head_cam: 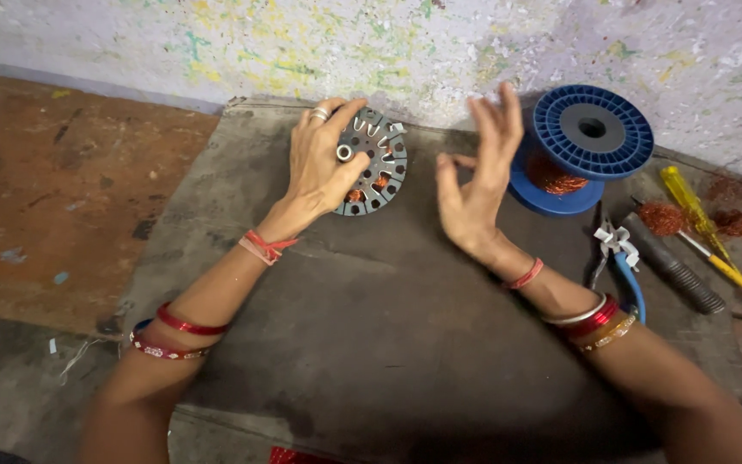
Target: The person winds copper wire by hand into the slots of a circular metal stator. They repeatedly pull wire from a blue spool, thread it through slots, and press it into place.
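Left hand (319,163) grip closed on slotted stator disc (374,161), right hand (477,176) open, blue spool (590,137) holding copper wire (554,176)

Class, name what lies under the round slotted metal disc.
The disc rests on a dark grey mat. The left hand covers its left part, so what lies beneath there is hidden.

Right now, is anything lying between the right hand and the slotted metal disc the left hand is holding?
Nothing visible. The right hand is raised, open, beside the slotted metal disc, with only bare dark mat between them. The left hand grips the disc's other side.
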